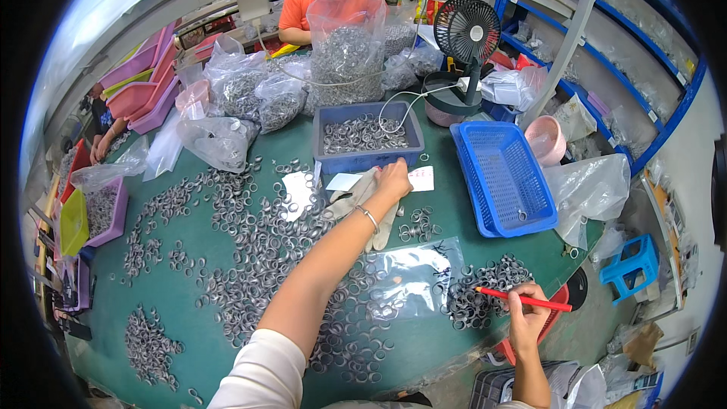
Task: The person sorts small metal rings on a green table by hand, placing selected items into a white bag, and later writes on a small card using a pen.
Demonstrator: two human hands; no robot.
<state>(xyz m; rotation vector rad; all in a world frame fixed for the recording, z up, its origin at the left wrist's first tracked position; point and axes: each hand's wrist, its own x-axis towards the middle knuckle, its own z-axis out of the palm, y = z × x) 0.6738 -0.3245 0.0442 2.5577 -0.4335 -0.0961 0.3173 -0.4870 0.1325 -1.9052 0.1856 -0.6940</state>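
Note:
My left hand [393,179] reaches far across the table to the front wall of a grey-blue bin [324,165] of metal rings. Its fingers are curled above a pale work glove [384,232] and a white paper slip [422,179]; what they pinch, if anything, is hidden. At the near right, my right hand [528,318] is closed round a red pen [560,307]. The pen's tip lies over a heap of dark rings [473,304]. Left of that heap a clear plastic bag [409,276] lies flat.
Loose rings [257,273] spread across the green table [193,344]. Stacked blue baskets [485,182] stand right of the bin. Bags of rings [348,60] and a black fan [467,30] line the back. Across the table sits a person in orange [299,7]; another person's arm [106,140] shows far left.

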